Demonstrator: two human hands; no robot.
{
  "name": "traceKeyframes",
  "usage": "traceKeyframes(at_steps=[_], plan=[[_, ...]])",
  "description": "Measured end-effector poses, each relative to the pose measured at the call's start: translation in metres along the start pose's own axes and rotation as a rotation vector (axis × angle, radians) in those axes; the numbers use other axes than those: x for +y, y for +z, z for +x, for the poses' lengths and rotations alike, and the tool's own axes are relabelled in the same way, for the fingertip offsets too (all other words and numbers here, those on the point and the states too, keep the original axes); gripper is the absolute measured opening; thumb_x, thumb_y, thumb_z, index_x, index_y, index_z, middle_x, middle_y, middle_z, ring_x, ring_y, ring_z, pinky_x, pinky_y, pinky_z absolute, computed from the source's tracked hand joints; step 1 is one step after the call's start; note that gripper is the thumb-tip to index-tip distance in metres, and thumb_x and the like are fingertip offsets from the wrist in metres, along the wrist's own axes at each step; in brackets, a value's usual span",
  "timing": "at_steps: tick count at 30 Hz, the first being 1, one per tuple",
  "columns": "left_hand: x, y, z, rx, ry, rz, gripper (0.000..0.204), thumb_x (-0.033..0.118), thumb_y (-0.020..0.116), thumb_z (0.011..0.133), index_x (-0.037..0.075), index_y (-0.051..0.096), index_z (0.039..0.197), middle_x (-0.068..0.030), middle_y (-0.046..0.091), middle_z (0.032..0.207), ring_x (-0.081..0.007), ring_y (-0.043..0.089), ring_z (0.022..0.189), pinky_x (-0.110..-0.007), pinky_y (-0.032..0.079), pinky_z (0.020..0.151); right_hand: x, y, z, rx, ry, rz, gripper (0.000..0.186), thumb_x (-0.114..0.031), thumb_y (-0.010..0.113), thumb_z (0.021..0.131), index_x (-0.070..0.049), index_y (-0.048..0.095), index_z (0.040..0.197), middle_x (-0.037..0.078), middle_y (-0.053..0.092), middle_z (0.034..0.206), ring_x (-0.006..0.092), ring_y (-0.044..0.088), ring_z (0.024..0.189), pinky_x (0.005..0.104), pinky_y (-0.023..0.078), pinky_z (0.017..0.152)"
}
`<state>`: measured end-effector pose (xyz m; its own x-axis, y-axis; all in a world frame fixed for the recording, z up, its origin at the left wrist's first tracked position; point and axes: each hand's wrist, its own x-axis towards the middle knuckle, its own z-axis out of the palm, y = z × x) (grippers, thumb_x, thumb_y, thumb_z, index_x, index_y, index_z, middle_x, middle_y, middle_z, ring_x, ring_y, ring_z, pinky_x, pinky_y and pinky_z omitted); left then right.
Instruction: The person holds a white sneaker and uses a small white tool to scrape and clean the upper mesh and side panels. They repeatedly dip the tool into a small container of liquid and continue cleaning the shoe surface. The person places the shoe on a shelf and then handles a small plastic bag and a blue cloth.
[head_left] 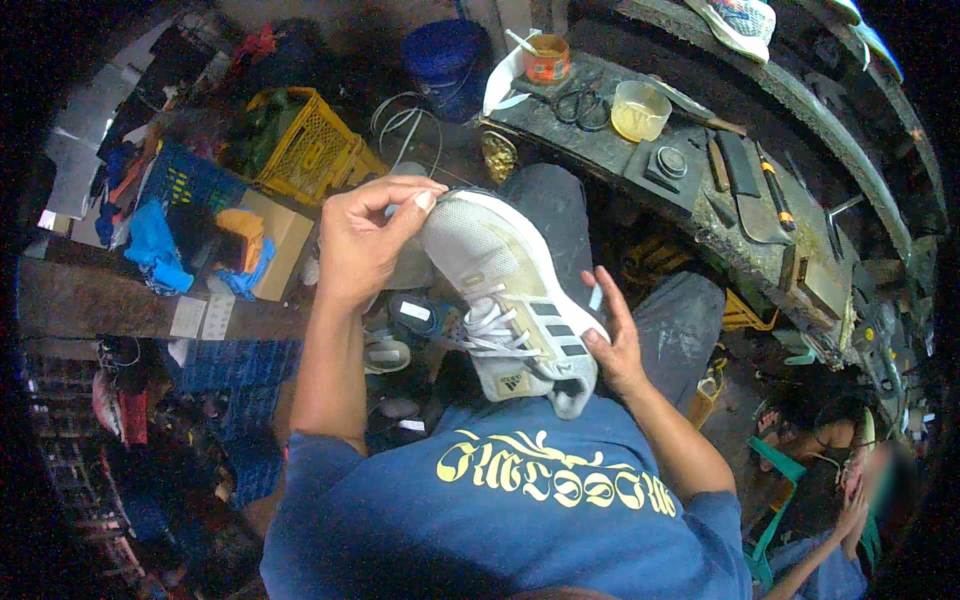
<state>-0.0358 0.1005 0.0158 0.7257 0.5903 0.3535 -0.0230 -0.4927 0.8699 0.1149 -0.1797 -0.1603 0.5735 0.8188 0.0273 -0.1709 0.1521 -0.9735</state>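
Observation:
A grey-white sneaker (490, 255) with dark side stripes and pale laces is held above my lap, its toe pointing away from me. My left hand (375, 235) pinches the toe edge between thumb and fingers, where the upper meets the white sole. Whether a thread or other small piece is in that pinch, I cannot make out. Against the sole side near the heel, my right hand (618, 345) presses its thumb, with the fingers stretched along the far side. A small pale piece (596, 298) shows beside those fingers; I cannot tell what it is.
The bench (690, 200) at right carries an orange jar (546, 60), scissors (580, 108), a clear tub (640, 110), a round tin (668, 162) and several hand tools. Crates (310, 140) and a cardboard box (285, 240) stand left. Another person's hands (850, 520) show lower right.

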Motion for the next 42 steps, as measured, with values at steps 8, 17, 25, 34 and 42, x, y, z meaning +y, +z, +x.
traceKeyframes(at_steps=[8, 17, 25, 34, 42], plan=[[-0.029, 0.014, 0.012, -0.046, -0.015, -0.052, 0.009, 0.003, 0.073, 0.093, -0.004, 0.078, 0.096, -0.0129, 0.078, 0.102, -0.0180, 0.071, 0.096, -0.031, 0.054, 0.088, 0.005, 0.007, 0.005, 0.012, 0.079, 0.235, 0.108, 0.006, 0.076, 0.085, -0.010, 0.007, 0.167, 0.011, 0.017, 0.173, 0.0261, 0.066, 0.119, 0.0354, 0.057, 0.096], [-0.019, 0.014, 0.009, -0.067, -0.009, -0.105, 0.007, 0.001, 0.075, 0.090, -0.003, 0.079, 0.094, -0.0134, 0.077, 0.102, -0.0181, 0.071, 0.097, -0.031, 0.054, 0.089, -0.001, 0.000, 0.002, 0.090, 0.027, 0.136, 0.087, -0.011, 0.075, 0.093, -0.007, 0.024, 0.164, 0.016, 0.033, 0.165, 0.0280, 0.069, 0.113, 0.0380, 0.058, 0.093], [-0.009, 0.019, 0.004, -0.070, 0.017, -0.075, 0.006, 0.000, 0.075, 0.089, -0.003, 0.079, 0.093, -0.0124, 0.077, 0.103, -0.0179, 0.071, 0.097, -0.031, 0.054, 0.089, -0.005, -0.014, 0.007, 0.236, -0.107, 0.002, 0.030, -0.007, 0.057, 0.106, -0.003, 0.051, 0.135, 0.021, 0.067, 0.129, 0.0235, 0.074, 0.086, 0.0354, 0.060, 0.079], [0.040, 0.034, -0.006, -0.107, 0.296, 0.115, 0.021, 0.005, 0.087, 0.075, 0.001, 0.077, 0.093, -0.0142, 0.076, 0.100, -0.0260, 0.073, 0.094, -0.037, 0.056, 0.086, -0.019, -0.006, -0.002, 0.309, 0.032, 0.194, 0.028, -0.007, 0.061, 0.104, -0.004, 0.046, 0.128, 0.021, 0.072, 0.116, 0.0272, 0.075, 0.087, 0.0384, 0.062, 0.077], [0.091, 0.037, -0.013, -0.340, 0.510, 0.180, 0.016, 0.004, 0.083, 0.078, 0.000, 0.073, 0.089, -0.0157, 0.074, 0.099, -0.0300, 0.071, 0.084, -0.042, 0.054, 0.078, -0.025, -0.015, -0.009, 0.306, -0.004, 0.153, 0.026, -0.008, 0.060, 0.104, -0.003, 0.049, 0.127, 0.020, 0.073, 0.115, 0.0265, 0.075, 0.084, 0.0367, 0.061, 0.077]])
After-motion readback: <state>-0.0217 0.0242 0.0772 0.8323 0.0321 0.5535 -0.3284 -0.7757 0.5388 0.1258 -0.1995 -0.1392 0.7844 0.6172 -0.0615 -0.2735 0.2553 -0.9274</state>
